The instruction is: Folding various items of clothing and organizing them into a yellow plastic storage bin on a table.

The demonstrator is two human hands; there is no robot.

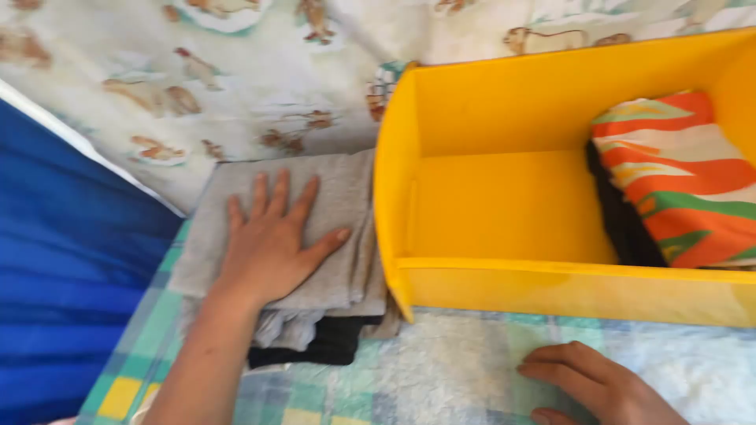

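Observation:
My left hand (272, 244) lies flat, fingers spread, on a folded grey cloth (327, 189) that tops a small pile with a black garment (331, 342) under it. The pile sits just left of a yellow fabric box (472, 102). My right hand (602, 386) rests palm down on the checked bedcover (441, 378) in front of the box, fingers curled, holding nothing. Inside the box at the right stands a folded orange, green and white patterned cloth (677, 181) with dark clothes (622, 220) beside it. The left half of the box is bare.
A pale sheet with animal prints (197, 79) covers the area behind the pile and the box. A blue surface (63, 260) runs down the left edge.

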